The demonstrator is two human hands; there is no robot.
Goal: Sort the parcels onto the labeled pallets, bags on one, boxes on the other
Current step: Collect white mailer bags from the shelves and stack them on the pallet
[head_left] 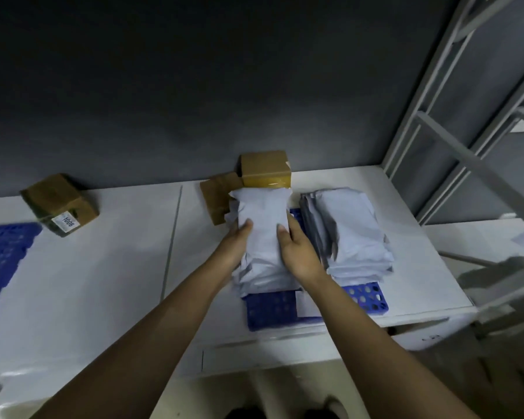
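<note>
The bag [262, 225] between the hands is pale grey-white, plain, with soft bluish creases. The stack of bags [353, 234] beside it is the same pale grey, darker grey along its folded edges. The pallet [273, 313] beneath is bright blue with a grid of round holes, and a white label [306, 303] lies on it. A second pallet [0, 255] at the left is the same blue grid. The boxes [265, 172] are brown, one with glossy yellowish tape. The left box [59, 204] is brown with a white label printed in dark digits. The table [103, 267] is white, the wall [194, 86] dark grey, and the rack [466, 131] light grey.
</note>
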